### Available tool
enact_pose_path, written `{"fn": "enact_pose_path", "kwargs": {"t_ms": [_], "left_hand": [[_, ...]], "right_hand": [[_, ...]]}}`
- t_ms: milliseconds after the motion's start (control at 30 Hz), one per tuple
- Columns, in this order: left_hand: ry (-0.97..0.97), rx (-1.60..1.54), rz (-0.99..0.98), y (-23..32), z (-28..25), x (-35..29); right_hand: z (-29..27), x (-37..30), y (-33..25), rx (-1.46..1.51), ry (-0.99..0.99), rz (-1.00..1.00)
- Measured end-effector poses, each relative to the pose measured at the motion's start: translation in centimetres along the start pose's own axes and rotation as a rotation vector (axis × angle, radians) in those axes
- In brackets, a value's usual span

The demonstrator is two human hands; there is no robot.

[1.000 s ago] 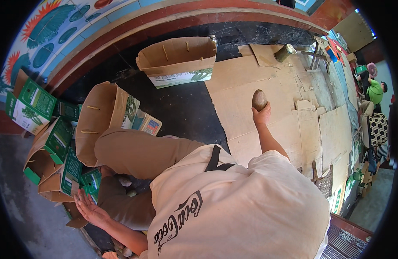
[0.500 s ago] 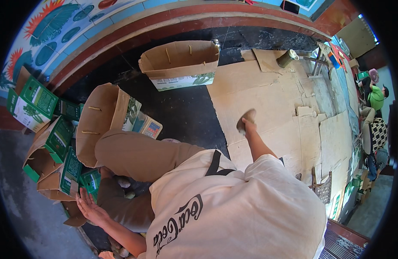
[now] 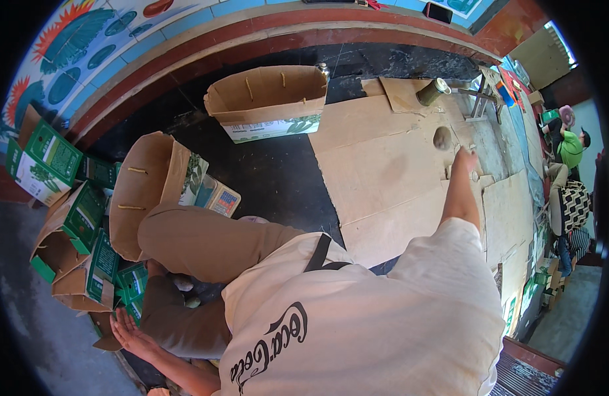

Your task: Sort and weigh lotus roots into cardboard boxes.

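At the far left, green-and-white cartons (image 3: 57, 152) lean on one another; their jumbled angles suggest they are piled there out of the way. The person's left hand (image 3: 133, 333) is beside the pile, palm up, fingers loosely spread, holding nothing; whether a fingertip touches a carton cannot be told. It looks idle, perhaps held out for balance.

A tall brown carton (image 3: 146, 162) gapes beside the bent knee (image 3: 185, 234), which blocks the way between it and the body. A device with a keypad (image 3: 224, 199) is just beyond. Another carton (image 3: 271, 125) stands upright near the wall, its mouth open, probably to be easy to fill.

Flattened cardboard (image 3: 377, 224) covers the floor to the right, likely as a protective layer. A dull green cylinder (image 3: 432, 91) lies on it. Nearer, the brown oval object (image 3: 443, 138) shows over the cardboard, slightly blurred and apart from the right hand (image 3: 467, 158). That arm is stretched out; the hand seems empty, but how far its fingers are open cannot be told. A wooden frame (image 3: 481, 100) stands beyond, limiting room there. At far right is a co-worker in a green top (image 3: 571, 149).
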State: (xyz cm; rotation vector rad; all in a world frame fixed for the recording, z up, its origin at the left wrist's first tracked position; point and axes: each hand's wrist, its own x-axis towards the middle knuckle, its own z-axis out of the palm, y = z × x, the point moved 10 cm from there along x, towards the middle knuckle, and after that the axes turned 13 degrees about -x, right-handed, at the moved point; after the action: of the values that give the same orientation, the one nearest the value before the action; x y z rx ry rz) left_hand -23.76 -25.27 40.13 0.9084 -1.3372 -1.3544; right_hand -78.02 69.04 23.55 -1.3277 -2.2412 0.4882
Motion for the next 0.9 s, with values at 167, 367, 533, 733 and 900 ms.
{"fn": "enact_pose_path", "kwargs": {"t_ms": [167, 367, 533, 733, 900], "left_hand": [[0.023, -0.056, -0.053, -3.1, -1.0, 0.3], [0.123, -0.019, -0.090, -2.8, -5.0, -0.7], [0.154, -0.018, -0.073, -2.5, -6.8, -1.5], [0.263, 0.011, -0.054, -4.4, -9.7, -1.3], [0.455, 0.162, 0.076, -2.5, -16.1, -2.9]], "right_hand": [[-3.3, -1.7, -1.3, -0.107, -0.010, -0.027], [3.5, -10.8, 1.9, -0.203, -0.169, 0.079], [4.9, -15.4, 2.0, -0.137, -0.317, 0.109], [6.7, -18.7, 0.5, -0.206, -0.472, -0.029], [9.6, -25.1, -6.8, -0.187, -0.635, -0.346]]}}
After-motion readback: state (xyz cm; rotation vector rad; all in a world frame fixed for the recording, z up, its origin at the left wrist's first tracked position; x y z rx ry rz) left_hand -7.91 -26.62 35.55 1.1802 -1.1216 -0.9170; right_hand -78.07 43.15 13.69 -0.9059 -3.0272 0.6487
